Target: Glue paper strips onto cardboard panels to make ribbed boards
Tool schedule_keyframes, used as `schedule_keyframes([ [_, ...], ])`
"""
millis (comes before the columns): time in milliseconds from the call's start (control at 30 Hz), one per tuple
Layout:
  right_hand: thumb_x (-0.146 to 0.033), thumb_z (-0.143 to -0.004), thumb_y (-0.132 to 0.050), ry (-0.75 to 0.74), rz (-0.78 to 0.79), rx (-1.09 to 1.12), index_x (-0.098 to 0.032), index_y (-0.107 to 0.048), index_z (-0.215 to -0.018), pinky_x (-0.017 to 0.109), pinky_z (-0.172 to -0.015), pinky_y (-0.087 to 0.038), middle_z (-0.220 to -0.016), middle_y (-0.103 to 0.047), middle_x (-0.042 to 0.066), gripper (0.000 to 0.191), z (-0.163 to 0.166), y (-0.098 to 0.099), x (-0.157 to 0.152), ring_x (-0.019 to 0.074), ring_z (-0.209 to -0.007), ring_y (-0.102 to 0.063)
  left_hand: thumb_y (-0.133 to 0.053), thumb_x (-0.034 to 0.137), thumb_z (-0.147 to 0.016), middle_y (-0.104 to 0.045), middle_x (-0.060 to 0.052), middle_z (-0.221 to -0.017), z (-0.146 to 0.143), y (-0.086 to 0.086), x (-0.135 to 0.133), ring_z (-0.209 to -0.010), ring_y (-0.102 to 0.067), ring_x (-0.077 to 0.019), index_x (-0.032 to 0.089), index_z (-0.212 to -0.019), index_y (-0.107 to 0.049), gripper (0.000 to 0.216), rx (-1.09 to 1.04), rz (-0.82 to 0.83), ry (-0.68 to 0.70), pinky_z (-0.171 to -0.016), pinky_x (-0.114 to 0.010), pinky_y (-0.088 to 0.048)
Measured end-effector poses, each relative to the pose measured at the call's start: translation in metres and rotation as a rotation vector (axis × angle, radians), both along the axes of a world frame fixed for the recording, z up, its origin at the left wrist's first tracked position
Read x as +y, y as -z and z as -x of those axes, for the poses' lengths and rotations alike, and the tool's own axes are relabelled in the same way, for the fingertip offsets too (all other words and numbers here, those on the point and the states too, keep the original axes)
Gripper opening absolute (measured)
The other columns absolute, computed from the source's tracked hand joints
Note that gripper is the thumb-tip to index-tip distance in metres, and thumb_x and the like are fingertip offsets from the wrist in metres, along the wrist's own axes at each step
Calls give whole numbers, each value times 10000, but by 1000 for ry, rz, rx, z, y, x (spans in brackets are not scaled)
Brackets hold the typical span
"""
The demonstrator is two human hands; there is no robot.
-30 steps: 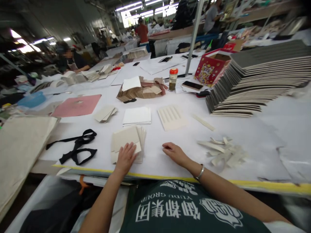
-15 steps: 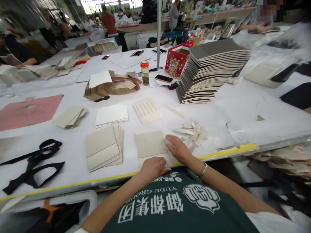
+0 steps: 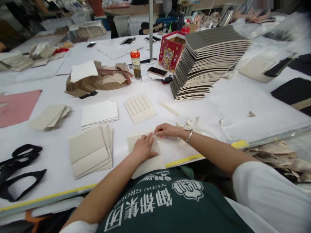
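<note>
A pale beige card panel lies at the table's front edge, close against my apron. My left hand rests on its upper part with the fingers stretched out. At the panel's upper right corner, my right hand is closed in a pinch, its fingertips near those of the left; what they hold is too small to make out. Loose pale strips lie partly behind my right wrist. Left of the panel sits a fanned stack of similar beige panels, each with a line across it.
Beyond are a ridged card sheet, a single strip and white sheets. A tall leaning stack of dark boards stands back right, near a red box, a phone and an orange-lidded jar. Black straps lie left.
My left hand has moved up the panel from its lower edge. My right hand has gone from lying along its right side to a pinch at the upper corner. The view has shifted.
</note>
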State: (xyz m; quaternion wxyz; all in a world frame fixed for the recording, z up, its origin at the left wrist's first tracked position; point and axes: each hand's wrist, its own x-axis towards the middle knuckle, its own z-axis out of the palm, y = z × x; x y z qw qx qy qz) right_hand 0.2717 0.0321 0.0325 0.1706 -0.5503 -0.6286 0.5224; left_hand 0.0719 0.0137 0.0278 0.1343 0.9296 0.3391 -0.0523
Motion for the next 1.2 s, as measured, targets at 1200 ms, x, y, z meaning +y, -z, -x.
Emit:
schedule_keyframes([
  [1200,-178,-819,-378,605,-632,-1244,-126,-628,-942,593,-970,-62,-1178,-519,147,284,-123,-21,-42,360,-1251,-208,-477,478,-774,-444,-58,-1304,5,23,8,-1094,-458,-252,217,-1152,-520,462,-129,-141,5,-871,-384,-398],
])
